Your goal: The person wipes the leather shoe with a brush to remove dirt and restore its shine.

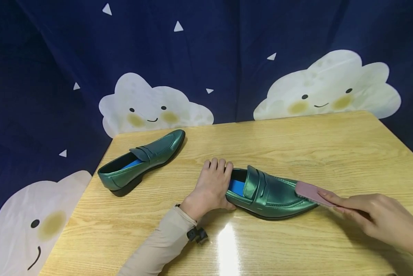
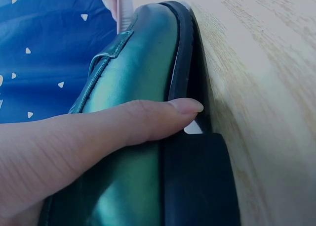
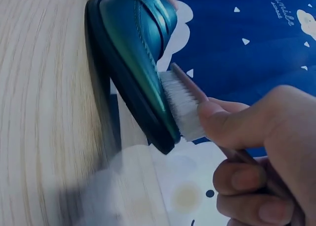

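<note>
A metallic green loafer [image 1: 275, 195] with a blue insole lies on the table, toe to the right. My left hand [image 1: 213, 186] grips it round the heel end; in the left wrist view the thumb [image 2: 143, 118] lies across its side onto the sole edge, just ahead of the dark heel block. In my right hand [image 1: 379, 214] is a pink-backed brush [image 1: 311, 191], held by its handle. Its pale bristles [image 3: 181, 102] touch the upper at the loafer's toe, as the right wrist view shows. The handle is partly hidden by the fingers.
A second green loafer [image 1: 144, 161] stands at the table's back left, toe pointing away to the right. The wooden table [image 1: 261, 142] ends at a dark blue curtain [image 1: 227, 50] printed with white clouds and triangles. A small black device [image 1: 197, 234] sits on the left wrist.
</note>
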Demonstrator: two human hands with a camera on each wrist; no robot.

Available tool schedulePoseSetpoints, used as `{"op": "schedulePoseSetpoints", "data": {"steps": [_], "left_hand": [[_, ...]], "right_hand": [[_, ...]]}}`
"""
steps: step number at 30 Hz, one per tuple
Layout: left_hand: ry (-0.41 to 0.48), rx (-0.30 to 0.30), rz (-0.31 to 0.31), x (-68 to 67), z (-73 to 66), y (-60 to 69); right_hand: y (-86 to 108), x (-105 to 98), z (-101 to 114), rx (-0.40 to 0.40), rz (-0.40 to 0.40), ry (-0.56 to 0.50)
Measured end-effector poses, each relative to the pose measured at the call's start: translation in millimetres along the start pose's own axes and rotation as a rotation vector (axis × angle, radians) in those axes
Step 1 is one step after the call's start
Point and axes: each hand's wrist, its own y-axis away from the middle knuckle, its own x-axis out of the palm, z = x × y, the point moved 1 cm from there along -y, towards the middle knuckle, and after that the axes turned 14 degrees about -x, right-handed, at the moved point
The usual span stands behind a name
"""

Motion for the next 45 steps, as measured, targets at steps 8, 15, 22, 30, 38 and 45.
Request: {"op": "schedulePoseSetpoints", "data": {"steps": [8, 15, 22, 30, 38, 45], "left_hand": [[-0.003, -0.002, 0.005, -0.2, 0.8, 0.1], [-0.001, 0.002, 0.003, -0.1, -0.1, -0.1], [-0.003, -0.003, 0.006, -0.3, 0.6, 0.7], [-0.013, 0.004, 0.003, -0.6, 0.5, 0.9], [-0.006, 0.011, -0.002, -0.3, -0.7, 0.0], [0.008, 0.002, 0.009, 0.0, 0.1, 0.4]], "right_hand": [[-10.8, 4.4, 16.2, -0.097, -0.013, -0.152], [-18.9, 15.2, 31.9, -0.079, 0.006, -0.28], [-21.8, 18.1, 35.7, -0.038, -0.013, -0.218], [-20.0, 16.6, 29.3, 0.012, -0.057, -0.033], [-12.7, 13.5, 20.4, 0.075, -0.046, 0.102], [-24.7, 19.4, 40.1, -0.062, 0.006, -0.18]]}}
